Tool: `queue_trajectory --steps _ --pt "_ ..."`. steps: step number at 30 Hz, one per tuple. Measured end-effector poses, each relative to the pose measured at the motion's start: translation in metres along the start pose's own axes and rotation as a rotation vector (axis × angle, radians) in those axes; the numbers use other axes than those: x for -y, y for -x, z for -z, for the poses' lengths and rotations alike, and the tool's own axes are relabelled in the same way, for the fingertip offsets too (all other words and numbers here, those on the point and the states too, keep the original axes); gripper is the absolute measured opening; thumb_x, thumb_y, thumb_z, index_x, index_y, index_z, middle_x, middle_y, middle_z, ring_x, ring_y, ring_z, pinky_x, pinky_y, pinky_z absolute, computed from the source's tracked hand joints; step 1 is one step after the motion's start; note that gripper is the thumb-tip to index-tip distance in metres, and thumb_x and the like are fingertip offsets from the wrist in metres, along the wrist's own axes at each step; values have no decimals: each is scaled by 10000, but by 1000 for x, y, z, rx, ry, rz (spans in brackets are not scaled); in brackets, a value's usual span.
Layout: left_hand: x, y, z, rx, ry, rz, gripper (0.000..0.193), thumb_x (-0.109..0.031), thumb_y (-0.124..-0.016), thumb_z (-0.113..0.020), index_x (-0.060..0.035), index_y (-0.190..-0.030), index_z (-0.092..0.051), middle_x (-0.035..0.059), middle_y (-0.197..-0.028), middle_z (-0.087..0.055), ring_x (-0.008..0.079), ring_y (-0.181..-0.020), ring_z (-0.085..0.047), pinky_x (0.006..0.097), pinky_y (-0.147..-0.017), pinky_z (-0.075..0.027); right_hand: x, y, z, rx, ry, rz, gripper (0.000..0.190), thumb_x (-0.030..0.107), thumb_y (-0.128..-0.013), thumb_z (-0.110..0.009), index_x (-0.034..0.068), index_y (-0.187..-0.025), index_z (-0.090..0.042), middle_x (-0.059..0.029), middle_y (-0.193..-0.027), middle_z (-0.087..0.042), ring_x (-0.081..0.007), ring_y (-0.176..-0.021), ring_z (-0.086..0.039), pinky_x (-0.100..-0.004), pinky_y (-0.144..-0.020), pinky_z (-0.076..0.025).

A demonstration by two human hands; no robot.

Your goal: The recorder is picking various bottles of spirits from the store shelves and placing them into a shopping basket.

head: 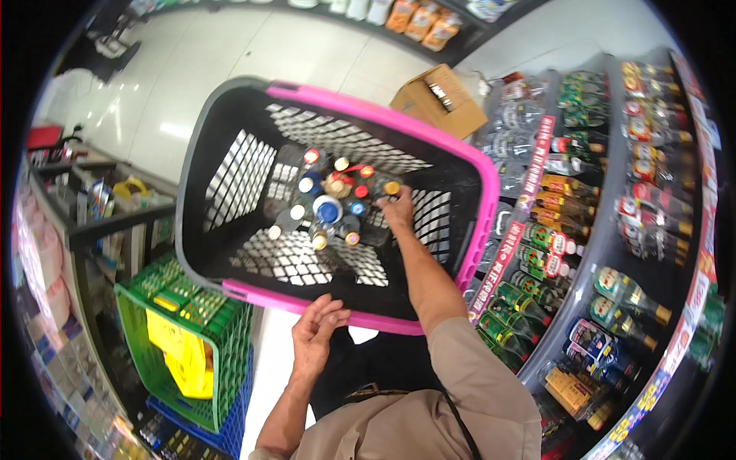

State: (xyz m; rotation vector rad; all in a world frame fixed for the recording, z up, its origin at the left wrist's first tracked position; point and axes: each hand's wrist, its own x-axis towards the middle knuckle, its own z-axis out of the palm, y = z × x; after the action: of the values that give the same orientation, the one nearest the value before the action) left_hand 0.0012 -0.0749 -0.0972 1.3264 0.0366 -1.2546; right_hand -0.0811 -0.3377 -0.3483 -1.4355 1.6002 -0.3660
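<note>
A black plastic shopping basket (345, 293) with a pink rim stands before me, several bottles grouped inside it. My right hand (398, 208) reaches in and has its fingers around a bottle with a yellow cap (391, 188), at the right of the group. Beside it are bottles with red caps and one with a blue cap (357, 209). A larger white and blue cap (328, 210) shows in the middle. My left hand (318, 328) is at the near pink edge, fingers loosely curled and holding nothing; whether it touches the rim I cannot tell.
Shelves of drink bottles (566, 190) run along the right. A cardboard box (440, 103) sits on the floor behind the basket. At left are a green crate (224, 345) with yellow bags (181, 356), and a dark-framed counter (123, 221). Orange-packed bottles (422, 23) line a far shelf.
</note>
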Motion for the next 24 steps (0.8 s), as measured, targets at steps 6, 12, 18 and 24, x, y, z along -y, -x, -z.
queue_trajectory --steps 6,12,18,24 --pt "3 -1 4 -60 -69 -20 410 -22 -912 -562 54 -1303 -462 207 -1154 -610 278 -980 -653 379 -868 -545 25 14 20 144 282 -100 461 201 -677 -734 19 -1068 -569 -200 -1052 -640 -347 -1038 -613 -420 -886 -485" --pt "10 -5 1 -11 -36 -65 364 -15 -901 -577 53 -1247 -486 172 -1096 -621 267 -948 -655 367 -833 -555 81 54 80 336 310 127 301 185 -714 -725 7 -940 -636 -151 -886 -678 -292 -872 -665 -383 -772 -520" --pt "5 -6 -4 37 -12 -51 390 -6 -892 -595 68 -1253 -468 184 -1093 -619 273 -961 -655 352 -830 -560 139 102 182 477 44 343 302 143 -775 -720 -17 -1006 -610 -119 -901 -669 -188 -850 -652 -315 -759 -522" --pt "20 -12 -15 76 1 -47 409 -45 -870 -644 50 -1235 -484 170 -1071 -627 269 -935 -659 363 -817 -560 131 93 283 229 -304 384 289 124 -810 -701 -5 -1048 -599 -81 -893 -658 -151 -825 -635 -283 -754 -526"
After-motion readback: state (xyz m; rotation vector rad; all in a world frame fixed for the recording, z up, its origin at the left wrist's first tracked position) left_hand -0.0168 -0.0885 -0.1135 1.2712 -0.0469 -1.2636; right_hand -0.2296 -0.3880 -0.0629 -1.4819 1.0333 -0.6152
